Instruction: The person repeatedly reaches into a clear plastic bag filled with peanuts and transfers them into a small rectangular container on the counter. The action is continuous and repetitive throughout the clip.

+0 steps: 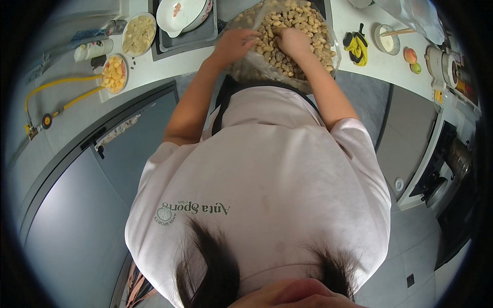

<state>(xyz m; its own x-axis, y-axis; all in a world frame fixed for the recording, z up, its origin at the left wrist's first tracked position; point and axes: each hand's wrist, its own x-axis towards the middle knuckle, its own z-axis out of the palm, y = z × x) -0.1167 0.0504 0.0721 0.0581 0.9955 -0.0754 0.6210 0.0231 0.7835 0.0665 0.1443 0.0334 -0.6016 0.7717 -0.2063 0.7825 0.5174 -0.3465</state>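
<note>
A clear plastic bag (265, 66) full of unshelled peanuts (308, 19) gapes at the counter's front edge, right before me. My left hand (235, 44) is at the bag's left rim, thumb and forefinger pointing toward the peanuts; whether it pinches the plastic is unclear. Among the peanuts near the middle of the bag, my right hand (293, 41) has its fingers bent down, and the fingertips are hidden. To the left, a white casserole dish (165, 23) holds a few reddish shelled kernels (176, 10).
Left on the counter (154, 71) stand a plate of pale slices (138, 34), a bowl of yellow fruit chunks (114, 73) and a white bottle (93, 50). On the right are yellow-black gloves (357, 48), a bowl with chopsticks (387, 39), two fruits (410, 56) and a small appliance (441, 66).
</note>
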